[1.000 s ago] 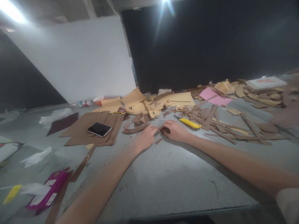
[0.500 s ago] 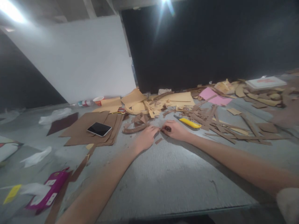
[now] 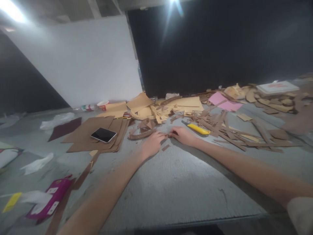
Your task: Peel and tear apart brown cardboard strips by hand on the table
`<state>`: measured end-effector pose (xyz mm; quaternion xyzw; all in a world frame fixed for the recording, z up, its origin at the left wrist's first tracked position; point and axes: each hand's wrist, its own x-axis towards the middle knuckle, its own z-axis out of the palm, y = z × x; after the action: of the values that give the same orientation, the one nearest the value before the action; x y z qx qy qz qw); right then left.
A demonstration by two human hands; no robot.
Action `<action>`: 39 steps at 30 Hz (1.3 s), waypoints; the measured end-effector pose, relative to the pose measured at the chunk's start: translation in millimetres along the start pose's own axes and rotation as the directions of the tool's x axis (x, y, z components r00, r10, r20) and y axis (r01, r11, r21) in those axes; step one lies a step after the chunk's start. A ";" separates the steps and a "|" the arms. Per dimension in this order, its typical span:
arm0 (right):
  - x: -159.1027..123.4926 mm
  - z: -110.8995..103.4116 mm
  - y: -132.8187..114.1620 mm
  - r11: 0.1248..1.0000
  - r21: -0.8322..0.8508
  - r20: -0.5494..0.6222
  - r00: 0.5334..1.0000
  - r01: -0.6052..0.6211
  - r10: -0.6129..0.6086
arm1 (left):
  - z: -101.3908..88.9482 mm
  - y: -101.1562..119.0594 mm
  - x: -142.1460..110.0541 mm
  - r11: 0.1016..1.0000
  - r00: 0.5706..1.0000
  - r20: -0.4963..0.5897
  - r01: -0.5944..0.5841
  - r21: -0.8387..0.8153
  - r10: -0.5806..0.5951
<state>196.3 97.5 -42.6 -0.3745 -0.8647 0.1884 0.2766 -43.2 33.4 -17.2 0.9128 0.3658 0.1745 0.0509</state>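
My left hand [image 3: 154, 143] and my right hand [image 3: 183, 135] meet at the fingertips above the grey table. The fingers of both are closed in a pinch. A small brown scrap [image 3: 167, 135] shows between them, mostly covered by the fingers. Just below the fingertips another little brown strip [image 3: 165, 148] lies flat on the table. Beside my right hand rests a yellow utility knife [image 3: 198, 129], its blade end toward the upper left. A curved brown strip [image 3: 141, 135] lies just left of my left hand.
A phone [image 3: 103, 134] lies on stacked brown sheets [image 3: 84, 133] at the left. Brown offcuts [image 3: 228, 130] are heaped at the right, with a pink sheet [image 3: 224, 101] behind. Tan sheets [image 3: 187, 103] lie at the back. A purple tissue pack [image 3: 55, 197] sits at lower left.
My right hand's fingers have turned and drawn in, so the dark gap inside its curl no longer shows. My left hand has hardly moved.
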 end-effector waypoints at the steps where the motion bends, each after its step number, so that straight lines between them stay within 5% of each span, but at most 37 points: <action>1: 0.2 0.3 0.1 1.000 -0.013 -0.004 1.000 -0.013 0.013 | -0.3 0.2 0.2 1.000 1.000 -0.001 0.002 -0.011 -0.002; 14: 1.7 3.9 -1.0 0.990 -0.137 -0.020 1.000 -0.026 0.024 | -4.7 10.4 0.6 0.991 0.991 -0.010 0.132 -0.018 -0.132; 23: 1.6 2.5 -7.8 0.975 -0.156 -0.058 0.987 -0.159 0.152 | -0.9 6.1 2.7 0.999 1.000 0.024 0.008 0.040 -0.009; 30: -10.7 -6.1 -9.3 0.972 -0.219 -0.174 0.984 -0.085 0.047 | -0.9 15.1 2.1 0.993 0.999 0.032 0.025 0.119 -0.029; 34: -23.0 -10.6 -9.6 0.926 -0.356 -0.019 0.989 0.128 -0.144 | -0.9 17.4 0.5 0.992 0.998 0.038 0.046 0.120 -0.050; 39: -23.3 -12.4 -13.6 0.882 -0.456 0.072 0.993 0.118 -0.096 | -0.1 17.6 0.4 0.995 0.998 0.031 0.054 0.088 -0.057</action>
<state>209.8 72.6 -33.6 -0.3763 -0.9104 -0.0282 0.1698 -31.6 20.9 -13.1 0.9064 0.3974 0.1417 0.0221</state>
